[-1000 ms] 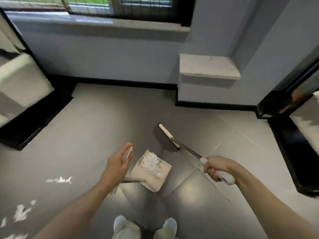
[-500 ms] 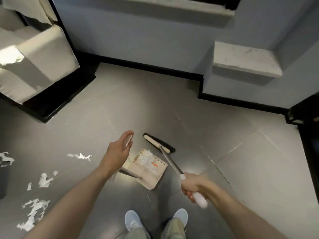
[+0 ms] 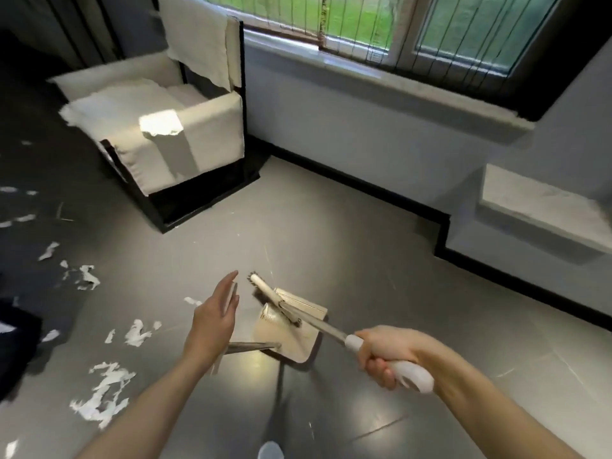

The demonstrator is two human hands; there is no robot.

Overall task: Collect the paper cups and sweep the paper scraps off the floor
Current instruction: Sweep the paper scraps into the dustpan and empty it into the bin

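My left hand [image 3: 212, 323] holds the white top of the dustpan handle [image 3: 234, 293] between palm and thumb, fingers nearly straight. The handle's metal rod [image 3: 253, 346] runs from under the hand to the beige dustpan [image 3: 293, 342] on the grey floor. My right hand [image 3: 385, 354] grips the white grip of the broom [image 3: 412, 376]. The broom head [image 3: 273, 298] lies across the far part of the pan. White paper scraps are scattered on the floor to the left: a large patch [image 3: 104, 400], a smaller one [image 3: 137, 332] and another [image 3: 86, 276]. No paper cup shows.
A white armchair [image 3: 185, 140] on a black base stands at the back left. A wall with a black skirting [image 3: 357, 188] and a window runs behind. A low grey ledge [image 3: 543, 207] juts out at the right. My shoe tip [image 3: 271, 452] shows at the bottom.
The view has swung left and up, bringing the armchair and more scraps into sight. The broom head has moved from beside the pan onto it. Both hands keep their hold.
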